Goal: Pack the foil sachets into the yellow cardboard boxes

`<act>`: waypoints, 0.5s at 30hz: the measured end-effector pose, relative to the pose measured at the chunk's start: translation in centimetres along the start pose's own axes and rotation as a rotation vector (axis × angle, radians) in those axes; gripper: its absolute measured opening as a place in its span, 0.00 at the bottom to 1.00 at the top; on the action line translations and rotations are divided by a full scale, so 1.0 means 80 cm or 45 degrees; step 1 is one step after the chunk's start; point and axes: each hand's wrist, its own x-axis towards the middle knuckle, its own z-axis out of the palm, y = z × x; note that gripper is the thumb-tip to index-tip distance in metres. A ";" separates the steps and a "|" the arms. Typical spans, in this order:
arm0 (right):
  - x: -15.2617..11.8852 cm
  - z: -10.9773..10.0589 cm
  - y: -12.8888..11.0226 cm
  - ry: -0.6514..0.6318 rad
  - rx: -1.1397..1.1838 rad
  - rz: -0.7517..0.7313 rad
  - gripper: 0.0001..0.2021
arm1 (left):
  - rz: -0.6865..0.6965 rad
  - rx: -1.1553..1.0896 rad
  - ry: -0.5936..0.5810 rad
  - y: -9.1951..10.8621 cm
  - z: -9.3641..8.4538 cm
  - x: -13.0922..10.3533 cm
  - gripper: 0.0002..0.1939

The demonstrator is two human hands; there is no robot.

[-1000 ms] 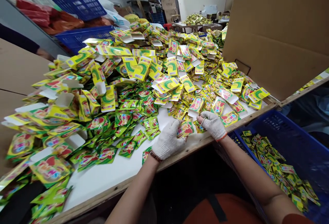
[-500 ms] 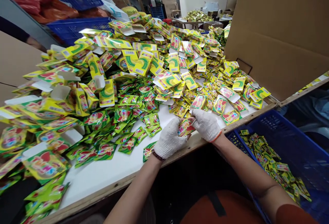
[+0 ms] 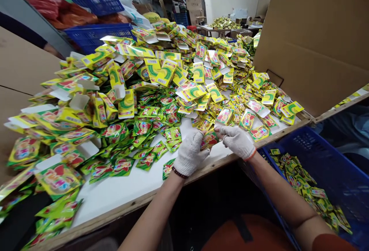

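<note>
My left hand [image 3: 188,154], in a white fingerless knit glove, is closed on a small red, green and yellow printed packet [image 3: 209,139]. Whether this packet is a box or a sachet I cannot tell. My gloved right hand [image 3: 236,140] is closed at the packet's right edge, with its fingertips against it. Just left of my hands lie green sachets [image 3: 172,133] on the white tabletop [image 3: 115,197]. Beyond them are yellow sachets [image 3: 203,123] and printed yellow cartons [image 3: 188,92], some with open flaps.
Cartons [image 3: 112,70] are heaped high across the table. A large cardboard sheet [image 3: 311,43] stands at right. Below the wooden table edge [image 3: 259,143] sits a blue crate [image 3: 331,166] with sachets. Another person's arm [image 3: 25,32] shows at far left, near blue crates [image 3: 98,35].
The view has shifted slightly, so the table contents appear further right. My right hand's fingers have straightened a little and shifted along the packet's right edge. My left hand keeps its hold.
</note>
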 end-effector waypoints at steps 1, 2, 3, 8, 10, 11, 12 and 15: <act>-0.001 -0.001 -0.004 -0.046 0.074 0.058 0.10 | -0.031 -0.015 0.014 0.001 0.001 0.000 0.28; -0.002 -0.002 -0.006 -0.109 0.139 0.101 0.10 | -0.059 -0.041 0.034 0.003 0.001 0.001 0.28; -0.001 -0.002 -0.007 -0.175 0.187 0.117 0.08 | -0.096 -0.076 0.055 0.006 0.001 0.001 0.27; 0.010 0.005 -0.007 -0.254 0.022 -0.259 0.06 | -0.351 -0.458 -0.050 0.036 -0.019 -0.002 0.19; 0.012 0.012 -0.008 -0.291 -0.042 -0.453 0.08 | -0.493 -0.763 -0.090 0.046 -0.031 -0.006 0.16; 0.012 0.016 -0.009 -0.264 -0.035 -0.505 0.09 | -0.585 -0.924 -0.071 0.049 -0.036 -0.009 0.17; 0.011 0.021 -0.009 -0.181 -0.009 -0.521 0.09 | -0.686 -1.060 -0.034 0.051 -0.040 -0.012 0.18; 0.005 0.035 -0.003 0.158 0.160 -0.338 0.10 | -0.941 -1.236 0.092 0.051 -0.045 -0.024 0.25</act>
